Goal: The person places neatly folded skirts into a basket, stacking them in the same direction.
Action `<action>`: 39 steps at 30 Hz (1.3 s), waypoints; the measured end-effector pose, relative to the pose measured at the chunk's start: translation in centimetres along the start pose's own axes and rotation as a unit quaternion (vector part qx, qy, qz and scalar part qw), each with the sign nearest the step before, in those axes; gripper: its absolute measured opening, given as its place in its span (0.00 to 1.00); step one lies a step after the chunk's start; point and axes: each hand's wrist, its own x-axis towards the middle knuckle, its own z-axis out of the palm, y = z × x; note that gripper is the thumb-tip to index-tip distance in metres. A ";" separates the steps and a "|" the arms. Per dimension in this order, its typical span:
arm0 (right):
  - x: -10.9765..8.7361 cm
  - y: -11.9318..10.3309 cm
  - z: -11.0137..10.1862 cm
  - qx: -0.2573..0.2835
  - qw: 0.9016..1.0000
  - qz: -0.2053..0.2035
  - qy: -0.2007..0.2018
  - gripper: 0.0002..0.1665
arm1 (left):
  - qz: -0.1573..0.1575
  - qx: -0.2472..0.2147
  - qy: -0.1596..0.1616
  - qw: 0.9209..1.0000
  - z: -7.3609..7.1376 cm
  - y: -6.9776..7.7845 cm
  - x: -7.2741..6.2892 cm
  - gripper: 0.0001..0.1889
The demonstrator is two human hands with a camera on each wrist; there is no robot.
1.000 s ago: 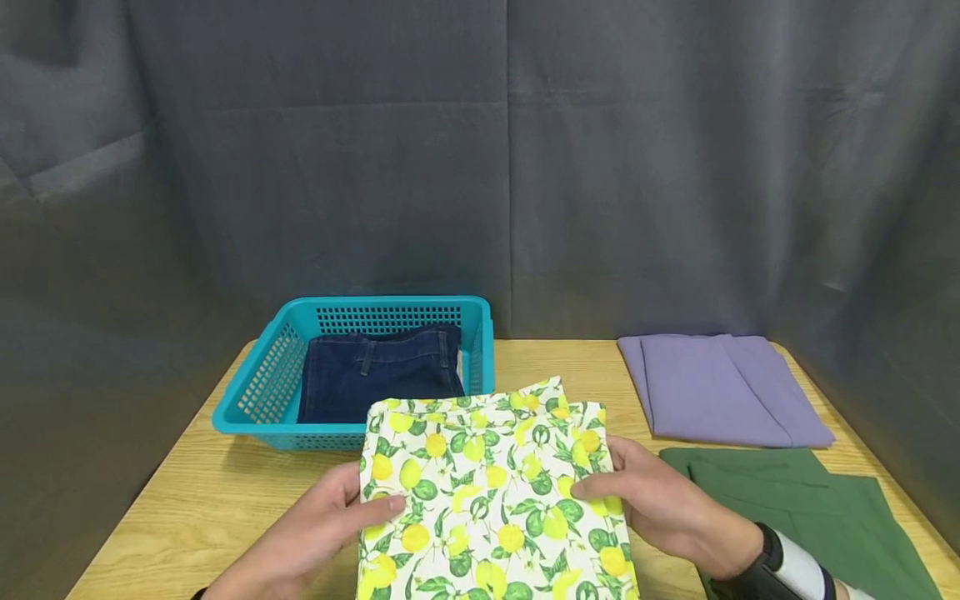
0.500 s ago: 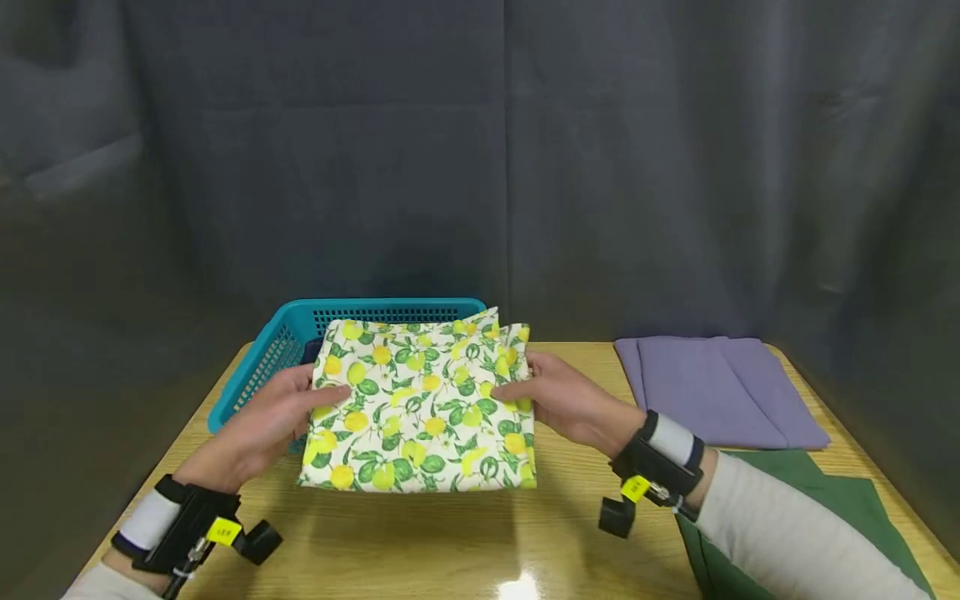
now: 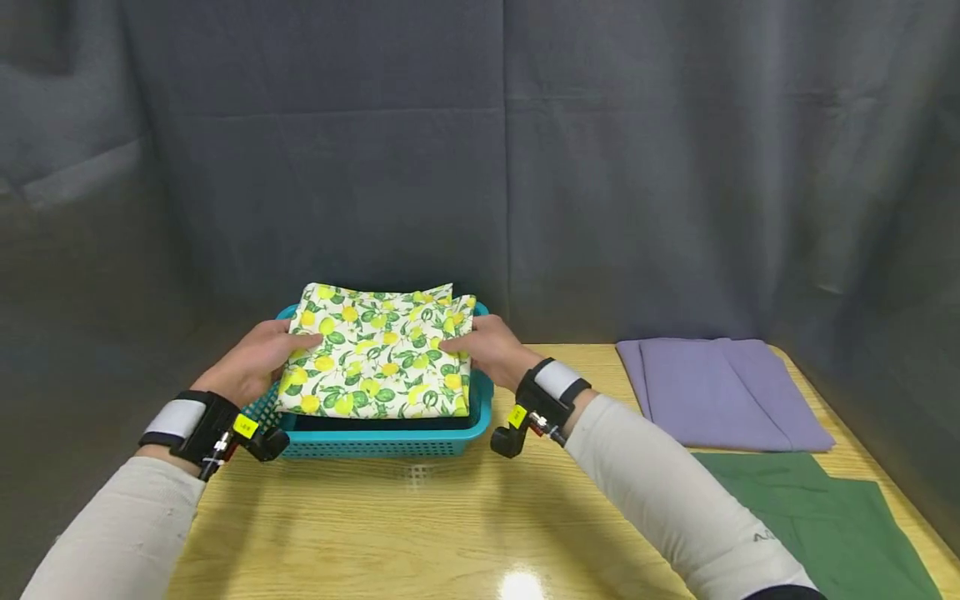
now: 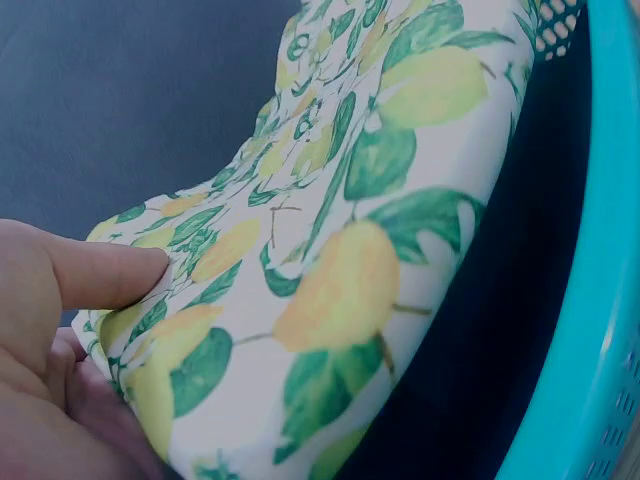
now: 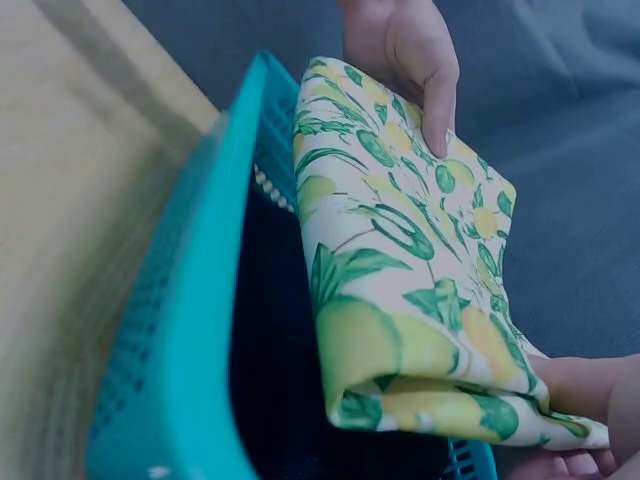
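A folded lemon-print cloth (image 3: pixel 378 358), white with yellow fruit and green leaves, is held level over the teal plastic basket (image 3: pixel 375 446). My left hand (image 3: pixel 258 354) pinches its left edge, thumb on top and fingers underneath. On the opposite edge my right hand (image 3: pixel 495 346) grips in the same way. In the right wrist view the cloth's folded layers (image 5: pixel 450 405) show at its near end. Beneath the cloth, dark navy fabric (image 5: pixel 290 350) lies inside the basket, mostly hidden in the head view.
A folded purple cloth (image 3: pixel 712 396) lies at the back right of the wooden table (image 3: pixel 375 525). In front of it is a folded green cloth (image 3: pixel 825 517), partly behind my right sleeve. A dark grey curtain (image 3: pixel 375 167) hangs behind the table.
Both hands have carried the lemon-print cloth forward and to the left, from above the table's front to over the basket. The purple and green cloths have stayed in place.
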 end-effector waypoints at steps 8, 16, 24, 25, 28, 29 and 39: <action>1.8 0.8 1.8 -0.067 0.995 0.034 0.061 0.19 | -0.044 -0.007 0.011 0.999 0.2 -1.1 1.7 0.40; 2.4 0.7 3.6 -0.165 0.982 0.027 0.092 0.18 | -0.058 -0.001 -0.005 0.998 0.6 -2.8 2.5 0.39; 3.1 1.3 5.0 -0.234 0.968 0.044 0.081 0.20 | -0.099 0.029 -0.024 0.994 0.6 -3.6 2.3 0.44; 3.1 1.4 5.1 -0.233 0.968 0.047 0.083 0.19 | -0.104 0.033 -0.028 0.994 0.6 -3.6 2.2 0.44; 3.0 1.9 5.3 -0.233 0.967 0.051 0.086 0.11 | -0.111 0.043 -0.031 0.992 0.7 -3.7 2.2 0.44; 3.0 2.0 5.4 -0.233 0.967 0.052 0.086 0.09 | -0.112 0.043 -0.031 0.992 0.7 -3.8 2.3 0.43; 2.9 2.6 5.4 -0.200 0.975 0.057 0.084 0.20 | -0.111 0.083 -0.035 0.990 1.1 -4.7 2.8 0.33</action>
